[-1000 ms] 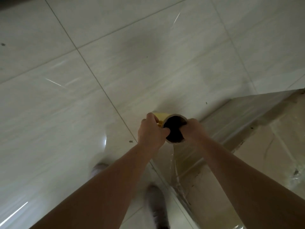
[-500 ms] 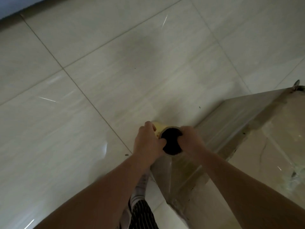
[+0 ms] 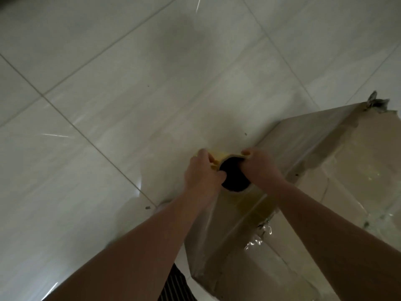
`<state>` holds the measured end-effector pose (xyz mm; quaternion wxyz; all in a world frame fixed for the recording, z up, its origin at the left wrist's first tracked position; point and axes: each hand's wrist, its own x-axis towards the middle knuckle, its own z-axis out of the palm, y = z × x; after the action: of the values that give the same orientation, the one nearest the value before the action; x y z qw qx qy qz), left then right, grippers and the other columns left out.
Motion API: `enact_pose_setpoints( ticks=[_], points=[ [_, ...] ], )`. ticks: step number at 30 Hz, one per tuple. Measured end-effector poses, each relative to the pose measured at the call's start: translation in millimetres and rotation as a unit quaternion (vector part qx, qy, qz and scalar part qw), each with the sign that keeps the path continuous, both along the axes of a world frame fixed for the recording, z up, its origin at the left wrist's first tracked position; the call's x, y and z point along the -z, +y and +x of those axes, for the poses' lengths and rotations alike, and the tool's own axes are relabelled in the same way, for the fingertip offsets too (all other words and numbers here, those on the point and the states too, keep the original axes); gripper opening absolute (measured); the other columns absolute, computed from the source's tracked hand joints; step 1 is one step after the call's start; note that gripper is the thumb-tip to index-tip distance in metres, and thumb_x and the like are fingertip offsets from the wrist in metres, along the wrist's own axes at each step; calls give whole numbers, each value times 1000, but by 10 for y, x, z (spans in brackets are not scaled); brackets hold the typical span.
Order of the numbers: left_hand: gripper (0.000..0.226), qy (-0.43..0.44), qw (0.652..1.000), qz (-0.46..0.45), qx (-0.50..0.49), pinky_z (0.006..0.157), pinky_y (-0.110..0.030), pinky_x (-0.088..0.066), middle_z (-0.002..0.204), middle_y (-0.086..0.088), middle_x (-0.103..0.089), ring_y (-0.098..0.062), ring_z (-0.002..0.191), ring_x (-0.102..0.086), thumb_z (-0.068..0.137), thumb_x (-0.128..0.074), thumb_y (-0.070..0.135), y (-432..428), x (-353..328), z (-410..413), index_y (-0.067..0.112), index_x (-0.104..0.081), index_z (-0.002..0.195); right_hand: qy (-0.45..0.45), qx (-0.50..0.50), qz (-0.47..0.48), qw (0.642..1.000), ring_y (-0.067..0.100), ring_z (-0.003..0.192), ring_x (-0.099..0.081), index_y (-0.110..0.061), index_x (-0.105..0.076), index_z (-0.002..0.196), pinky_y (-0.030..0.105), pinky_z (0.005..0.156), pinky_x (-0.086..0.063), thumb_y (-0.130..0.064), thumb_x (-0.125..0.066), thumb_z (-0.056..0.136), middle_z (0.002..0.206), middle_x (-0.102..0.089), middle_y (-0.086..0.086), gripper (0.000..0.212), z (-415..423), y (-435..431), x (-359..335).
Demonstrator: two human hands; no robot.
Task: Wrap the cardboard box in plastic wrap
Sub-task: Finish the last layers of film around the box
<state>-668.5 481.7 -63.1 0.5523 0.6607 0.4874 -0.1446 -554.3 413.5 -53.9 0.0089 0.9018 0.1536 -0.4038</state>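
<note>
A large brown cardboard box [image 3: 355, 161] stands on the floor at the right, its sides covered in shiny film. I look down the dark hollow core of the plastic wrap roll [image 3: 235, 178], which has a yellowish tube. My left hand [image 3: 202, 177] grips the roll's left rim and my right hand [image 3: 260, 168] grips its right rim. A sheet of clear plastic wrap [image 3: 208, 231] runs from the roll down onto the box's near corner. The roll's lower end is hidden behind my hands.
Pale glossy floor tiles [image 3: 130, 105] with grey grout lines fill the left and top. Torn, crumpled film [image 3: 260, 235] bunches on the box's top edge. My striped trouser leg [image 3: 175, 285] shows at the bottom, close to the box's near corner.
My hands and the roll have moved around the box's near corner, and film now lies over that corner. The box fills more of the view.
</note>
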Motion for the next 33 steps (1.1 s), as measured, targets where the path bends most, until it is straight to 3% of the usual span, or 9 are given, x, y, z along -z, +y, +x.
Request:
enact_pose_setpoints(
  ticks=[4,7,11,17,23,26,28,30,33],
  points=[
    [33,28,999,-4,-21,68,-31,-41,105,-6,-55,-22,89,-54,78,-65,15,-7,-21,10,15,-47,106,134,279,29,950,35,106,-61,2,-58,117,38,85,-52,-13,-54,90,113,-63,18,30,-167,-150,-38],
    [34,57,998,4,5,71,-32,-44,105,-10,-57,-26,91,-57,77,-65,13,40,-41,53,13,-47,106,156,309,8,938,35,95,-62,8,-58,114,42,85,-53,-7,-50,93,101,-62,21,27,-219,-125,5],
    [36,99,984,54,139,70,-31,-36,109,-12,-57,-31,99,-55,81,-59,13,202,-90,143,12,-44,114,141,201,-22,969,37,106,-60,7,-61,113,44,92,-50,-5,-43,93,107,-64,21,29,-204,-36,10],
    [33,79,954,89,276,79,-38,-42,114,-14,-51,-34,101,-53,83,-54,9,394,-119,479,12,-43,114,69,17,-38,997,34,109,-57,0,-60,112,35,85,-46,-5,-44,89,115,-63,20,29,6,39,0],
    [40,34,967,32,252,69,-33,-40,108,-9,-53,-29,93,-54,83,-59,15,211,-149,843,10,-42,118,4,-209,-38,977,32,106,-59,-9,-52,118,34,78,-45,-11,-47,87,114,-62,14,32,642,44,-120],
    [29,37,981,-9,190,63,-28,-33,98,-6,-52,-25,84,-50,84,-58,14,126,-116,1000,10,-43,109,-33,-230,-49,971,32,106,-60,-12,-51,123,33,79,-46,-15,-46,89,115,-62,12,35,822,-16,-139],
    [24,49,984,-7,173,65,-30,-34,99,-7,-56,-27,85,-53,85,-56,16,156,-61,1019,12,-43,105,-49,-159,-34,986,32,107,-59,-14,-53,125,35,84,-47,-18,-48,89,116,-63,12,37,769,-58,-111],
    [23,59,982,1,179,65,-31,-36,98,-5,-55,-23,81,-51,85,-56,17,194,-36,976,13,-43,104,-39,33,-11,999,35,108,-58,-12,-55,123,36,86,-46,-19,-50,88,114,-64,13,36,656,-81,-73],
    [24,59,979,1,193,66,-32,-40,102,-7,-58,-26,87,-56,84,-57,16,217,-17,945,14,-44,103,18,275,-12,961,35,103,-58,-4,-57,118,29,77,-40,-21,-49,90,115,-62,18,33,479,-107,-29]
  ],
)
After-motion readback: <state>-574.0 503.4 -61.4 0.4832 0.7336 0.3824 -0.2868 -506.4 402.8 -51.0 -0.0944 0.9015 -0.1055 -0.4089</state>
